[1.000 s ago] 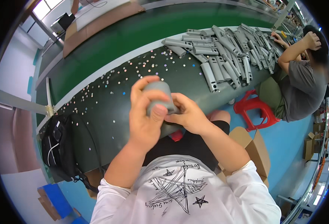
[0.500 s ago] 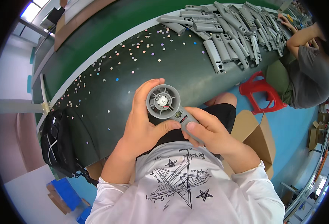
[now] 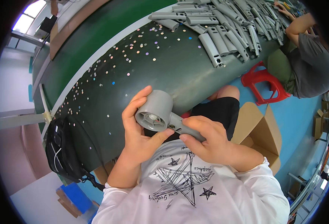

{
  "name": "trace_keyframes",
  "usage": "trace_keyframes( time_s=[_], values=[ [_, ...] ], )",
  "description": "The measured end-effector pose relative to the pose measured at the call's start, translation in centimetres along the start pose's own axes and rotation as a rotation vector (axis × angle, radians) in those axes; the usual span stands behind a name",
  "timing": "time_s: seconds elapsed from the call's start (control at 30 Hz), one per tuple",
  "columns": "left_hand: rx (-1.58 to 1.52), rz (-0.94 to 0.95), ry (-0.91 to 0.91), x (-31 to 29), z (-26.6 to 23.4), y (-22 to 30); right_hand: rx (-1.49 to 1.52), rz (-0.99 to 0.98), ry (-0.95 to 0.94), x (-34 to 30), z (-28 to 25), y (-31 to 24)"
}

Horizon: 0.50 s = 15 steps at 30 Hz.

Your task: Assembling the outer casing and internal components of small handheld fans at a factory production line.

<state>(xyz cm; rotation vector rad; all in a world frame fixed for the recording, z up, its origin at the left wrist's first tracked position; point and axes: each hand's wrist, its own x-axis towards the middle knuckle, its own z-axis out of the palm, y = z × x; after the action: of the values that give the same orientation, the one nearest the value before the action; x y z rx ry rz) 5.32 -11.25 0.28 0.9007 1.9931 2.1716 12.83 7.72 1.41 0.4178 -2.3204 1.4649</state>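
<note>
Both my hands hold a grey handheld fan above my lap, at the table's near edge. Its round head is tilted, so the outer wall shows and the ribbed opening points down toward me. Inside the opening a pale hub and a bit of red are partly visible. My left hand cups the head from the left, with its thumb near the neck. My right hand is wrapped around the handle, thumb and fingers on opposite sides. A small dark window and a slot show on the handle between the hands.
Many grey handle shells are heaped on the dark green table at the far right. Small round discs are scattered leftward. A black bag stands left. An open cardboard box, a red stool and a seated person are right.
The fan's head has tipped over, its opening swinging from facing up to facing down toward me. Both hands have turned with it and still hold it. The whole view has shifted slightly.
</note>
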Motion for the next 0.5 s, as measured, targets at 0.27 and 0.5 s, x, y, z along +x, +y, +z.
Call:
trace_keyframes(
  time_s=[0.27,0.5],
  values=[
    [0.285,0.129,-0.100,0.4,-1.2,0.3,0.012,0.012,-0.151,1.8,-1.0,-0.6],
    [0.199,-0.210,0.008,7.3,-0.1,2.8,0.806,0.709,0.004,10.4,-4.1,2.8]
  ],
)
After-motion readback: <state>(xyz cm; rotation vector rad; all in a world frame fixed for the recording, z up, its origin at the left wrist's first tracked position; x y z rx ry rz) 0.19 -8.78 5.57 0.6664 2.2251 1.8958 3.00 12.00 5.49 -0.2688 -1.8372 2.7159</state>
